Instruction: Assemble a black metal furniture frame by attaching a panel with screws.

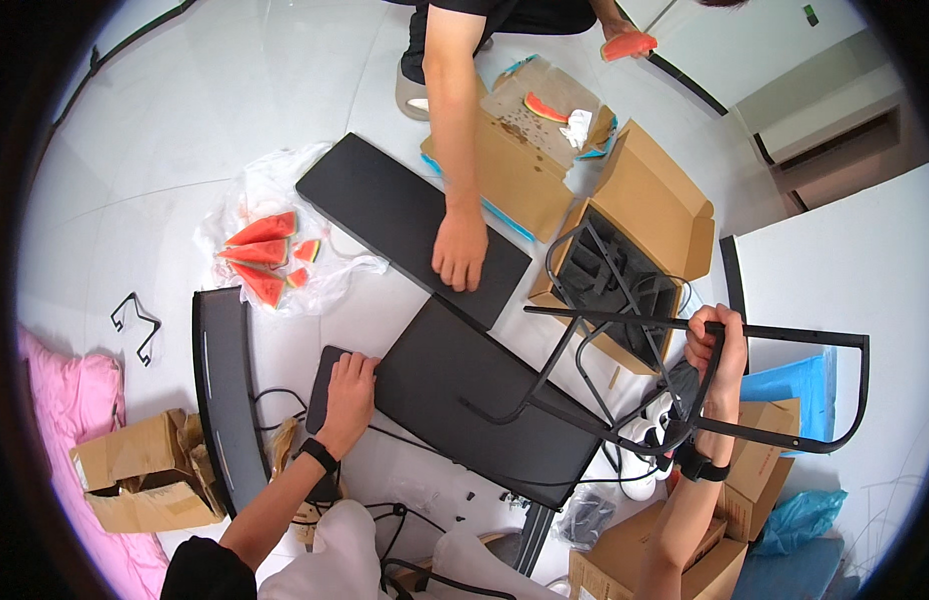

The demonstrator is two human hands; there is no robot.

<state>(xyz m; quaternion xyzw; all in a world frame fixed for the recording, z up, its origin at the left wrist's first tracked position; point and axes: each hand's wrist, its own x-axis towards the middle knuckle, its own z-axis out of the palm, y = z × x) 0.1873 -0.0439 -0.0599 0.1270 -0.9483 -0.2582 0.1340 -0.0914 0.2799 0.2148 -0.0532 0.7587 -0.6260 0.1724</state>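
My right hand is closed around a bar of a black metal tube frame, which it holds up over the right side. Part of the frame hangs above a wide black board. At that board's left edge lies my left hand, palm down, fingers fairly straight. It partly covers a small dark flat slab, whose kind I cannot make out. Another person's hand presses on a longer black board beyond. That person's other hand holds a watermelon slice.
Watermelon slices lie on a clear plastic bag. An open carton holds black foam. A flattened carton carries another slice and tissue. A curved black panel stands left. Cables and torn boxes surround me.
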